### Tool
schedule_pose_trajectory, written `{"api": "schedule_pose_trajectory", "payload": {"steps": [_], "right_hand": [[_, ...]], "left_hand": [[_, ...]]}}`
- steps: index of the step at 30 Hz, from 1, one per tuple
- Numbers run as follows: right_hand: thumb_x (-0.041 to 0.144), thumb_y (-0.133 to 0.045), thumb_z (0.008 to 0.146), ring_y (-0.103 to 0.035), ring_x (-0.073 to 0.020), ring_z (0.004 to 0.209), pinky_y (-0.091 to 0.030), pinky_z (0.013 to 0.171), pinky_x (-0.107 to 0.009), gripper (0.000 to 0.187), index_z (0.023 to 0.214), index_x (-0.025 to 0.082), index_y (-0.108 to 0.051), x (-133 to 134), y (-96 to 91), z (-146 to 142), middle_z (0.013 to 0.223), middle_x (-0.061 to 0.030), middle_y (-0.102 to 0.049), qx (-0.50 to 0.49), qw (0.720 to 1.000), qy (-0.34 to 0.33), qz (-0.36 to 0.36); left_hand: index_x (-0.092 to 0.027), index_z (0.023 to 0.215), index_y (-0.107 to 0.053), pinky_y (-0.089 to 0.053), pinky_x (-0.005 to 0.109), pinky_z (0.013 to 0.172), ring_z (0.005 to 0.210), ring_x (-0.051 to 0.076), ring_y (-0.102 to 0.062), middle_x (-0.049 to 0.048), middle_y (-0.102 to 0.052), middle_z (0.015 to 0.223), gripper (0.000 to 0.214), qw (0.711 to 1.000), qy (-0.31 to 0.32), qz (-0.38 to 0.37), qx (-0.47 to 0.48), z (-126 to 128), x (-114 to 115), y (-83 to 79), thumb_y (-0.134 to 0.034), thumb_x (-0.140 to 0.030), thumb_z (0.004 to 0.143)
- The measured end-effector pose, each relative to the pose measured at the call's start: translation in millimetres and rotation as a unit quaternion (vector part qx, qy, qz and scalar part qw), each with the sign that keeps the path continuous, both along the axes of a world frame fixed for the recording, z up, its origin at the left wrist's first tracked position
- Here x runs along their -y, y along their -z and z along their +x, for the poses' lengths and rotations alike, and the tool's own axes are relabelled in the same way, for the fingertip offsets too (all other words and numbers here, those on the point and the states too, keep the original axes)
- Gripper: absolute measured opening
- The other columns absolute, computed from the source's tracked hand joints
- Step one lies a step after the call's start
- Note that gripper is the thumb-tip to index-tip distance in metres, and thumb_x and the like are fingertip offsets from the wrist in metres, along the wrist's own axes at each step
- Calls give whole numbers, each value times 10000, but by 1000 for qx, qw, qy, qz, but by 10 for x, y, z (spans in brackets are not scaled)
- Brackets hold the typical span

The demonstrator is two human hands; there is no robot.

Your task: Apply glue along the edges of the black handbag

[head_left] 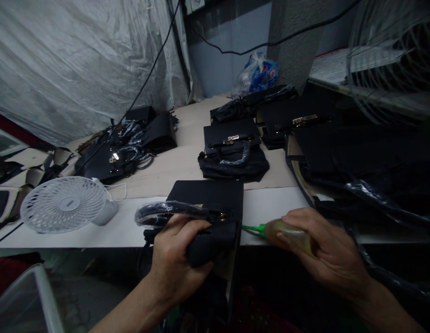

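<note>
Head view: bag (211, 194) lies across front edge of worktop (277, 203), near part overhanging. Left hand (182, 245) clamped on bag; right hand (322, 249) wrapped round bottle (291, 236), green nozzle (254, 228) at bag's side, contact unclear. Risks: too hard a squeeze could blot bag with bottle's contents; slack left grip could let bag slide off that edge.

**Forward and down from the head**

We look from a camera worn on the person's head, facing forward and tilted down across the table (273, 199). Our left fingers (196, 226) and right fingers (301, 220) are near the lens, in the lower half; our view runs over the table to the wall (215, 69) and plastic sheeting (79, 55) beyond.
</note>
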State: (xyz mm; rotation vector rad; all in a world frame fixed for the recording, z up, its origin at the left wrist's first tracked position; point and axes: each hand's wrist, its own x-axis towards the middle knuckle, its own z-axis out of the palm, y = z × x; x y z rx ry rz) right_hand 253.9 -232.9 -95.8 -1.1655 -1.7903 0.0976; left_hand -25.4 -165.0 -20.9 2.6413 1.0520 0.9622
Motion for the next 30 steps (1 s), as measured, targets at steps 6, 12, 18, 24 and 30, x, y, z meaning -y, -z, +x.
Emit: {"api": "schedule_pose_trajectory", "payload": {"steps": [6, 12, 18, 24, 30], "right_hand": [[218, -595, 974, -648, -173, 802, -527, 666, -266, 174, 1147, 213, -585, -2, 0, 1, 942, -49, -642, -3, 1000, -24, -14], [199, -575, 977, -643, -181, 826, -524, 658, -264, 170, 1146, 190, -562, -33, -31, -45, 948, -68, -642, 18, 1000, -8, 13], [197, -617, 961, -635, -188, 831, -537, 686, -291, 197, 1152, 203, -568, -116, 27, -36, 961, -63, -624, 15, 999, 25, 26], [208, -655, 933, -636, -237, 924, -550, 754, -356, 281, 1203, 217, -575, -37, 54, -25, 1044, -84, -626, -8, 994, 93, 48], [242, -658, 928, -650, -230, 892, -555, 722, -346, 263, 1183, 251, -596, 45, 26, 9, 1033, -61, -636, -27, 999, 44, 1]], "left_hand": [[-208, 980, -669, -616, 403, 802, 917, 243, -687, 60, -717, 958, 364, 1000, 3, -12, -2, 11, -17, 15, -656, -121, 627], [-195, 968, -674, -615, 390, 766, 870, 231, -690, 57, -722, 929, 339, 1000, 3, -8, -1, 24, -34, 18, -650, -122, 638], [-181, 925, -681, -611, 354, 722, 821, 217, -689, 54, -724, 871, 300, 1000, 13, -25, -7, 27, -37, -16, -649, -126, 632], [-181, 939, -691, -608, 337, 735, 831, 208, -687, 52, -722, 880, 301, 999, 10, -33, 15, 16, -17, -12, -665, -123, 644], [-180, 963, -701, -604, 346, 749, 843, 210, -684, 53, -726, 896, 326, 999, 8, -40, 25, 4, -23, 28, -695, -122, 642]]}}
